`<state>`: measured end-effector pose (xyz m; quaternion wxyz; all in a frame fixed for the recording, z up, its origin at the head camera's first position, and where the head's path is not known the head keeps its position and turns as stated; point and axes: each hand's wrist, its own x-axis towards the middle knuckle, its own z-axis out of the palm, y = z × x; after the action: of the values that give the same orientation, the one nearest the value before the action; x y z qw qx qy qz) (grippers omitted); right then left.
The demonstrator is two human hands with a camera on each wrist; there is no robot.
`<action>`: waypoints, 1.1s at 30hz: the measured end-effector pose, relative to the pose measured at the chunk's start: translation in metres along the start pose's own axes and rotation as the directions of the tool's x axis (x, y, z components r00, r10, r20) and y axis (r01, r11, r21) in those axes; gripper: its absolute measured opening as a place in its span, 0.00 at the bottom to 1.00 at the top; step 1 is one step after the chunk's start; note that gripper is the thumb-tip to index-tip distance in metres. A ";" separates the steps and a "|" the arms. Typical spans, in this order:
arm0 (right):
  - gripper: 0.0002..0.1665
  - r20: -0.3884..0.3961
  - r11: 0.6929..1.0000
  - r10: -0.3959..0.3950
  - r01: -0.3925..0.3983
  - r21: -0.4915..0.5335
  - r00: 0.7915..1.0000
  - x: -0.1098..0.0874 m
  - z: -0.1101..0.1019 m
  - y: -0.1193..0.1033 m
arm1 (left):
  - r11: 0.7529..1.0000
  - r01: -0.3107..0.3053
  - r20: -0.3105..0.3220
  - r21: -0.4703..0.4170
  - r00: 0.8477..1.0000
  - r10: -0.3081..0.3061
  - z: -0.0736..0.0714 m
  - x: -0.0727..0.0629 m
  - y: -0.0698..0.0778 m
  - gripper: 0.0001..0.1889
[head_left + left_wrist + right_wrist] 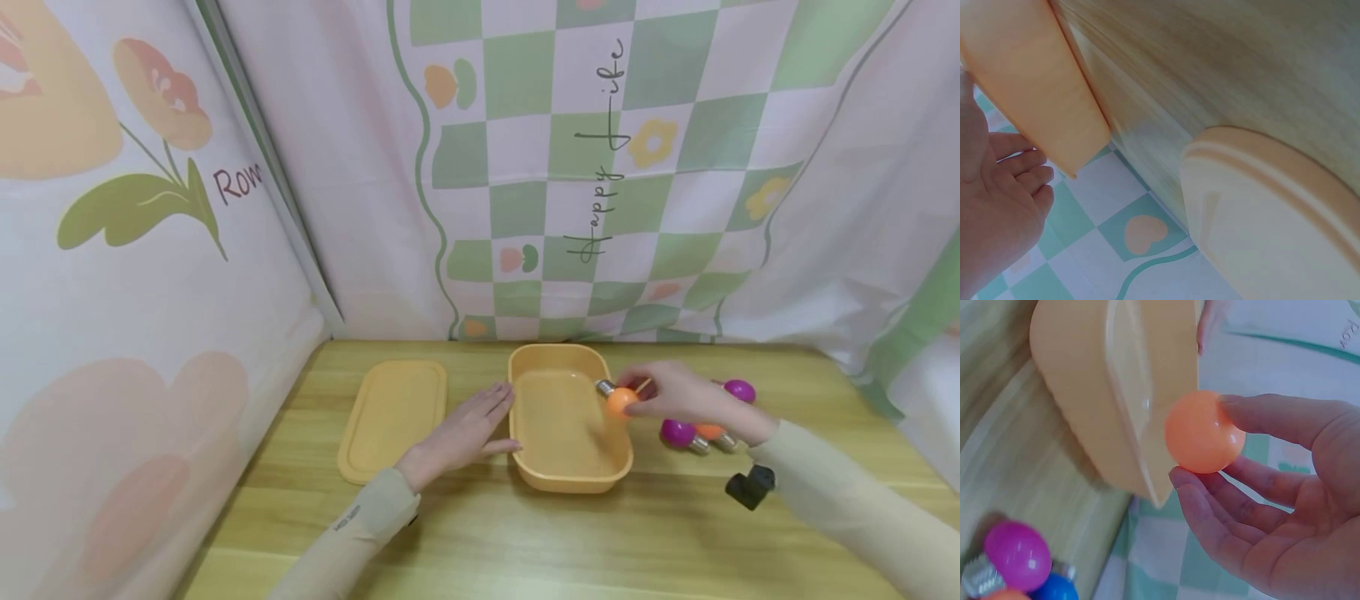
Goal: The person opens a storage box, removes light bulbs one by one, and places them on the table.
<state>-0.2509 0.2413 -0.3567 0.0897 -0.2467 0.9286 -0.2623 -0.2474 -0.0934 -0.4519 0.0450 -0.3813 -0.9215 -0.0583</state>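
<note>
Between thumb and fingers, my right hand (675, 392) pinches an orange light bulb (622, 403) with a silver screw base. The bulb is over the right rim of a yellow plastic box (558, 425), its base pointing left over the inside. In the right wrist view the orange bulb (1204, 431) shows its round end, with the thumb on one side and fingertips on the other. My left hand (468, 429) has its fingers extended against the box's left rim. In the left wrist view, the left hand's fingers (1019, 162) lie along the box wall (1035, 81).
Right of the box lie more bulbs: a purple bulb (678, 432), an orange bulb (709, 432) and another purple bulb (739, 391). A blue bulb (1055, 589) shows in the right wrist view. The yellow lid (393, 421) lies flat at left. A curtain (585, 208) hangs behind the table.
</note>
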 end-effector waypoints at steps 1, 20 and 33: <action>0.22 -0.007 1.000 0.006 -0.006 -0.006 1.000 -0.002 -0.003 0.004 | 1.000 -0.001 -0.001 0.002 1.000 0.001 0.000 0.000 0.000 0.44; 0.21 -0.150 0.991 0.109 -0.119 -0.059 0.983 -0.048 -0.034 0.095 | 1.000 0.006 0.015 0.003 1.000 -0.006 -0.002 0.000 0.001 0.44; 0.20 -0.136 0.978 0.174 -0.187 -0.091 0.975 -0.076 -0.034 0.137 | 1.000 -0.005 0.000 0.005 1.000 0.005 0.001 0.001 -0.001 0.44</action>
<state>-0.2522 0.3963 -0.3975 0.0407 -0.1481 0.9634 -0.2199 -0.2487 -0.0932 -0.4531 0.0464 -0.3833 -0.9208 -0.0559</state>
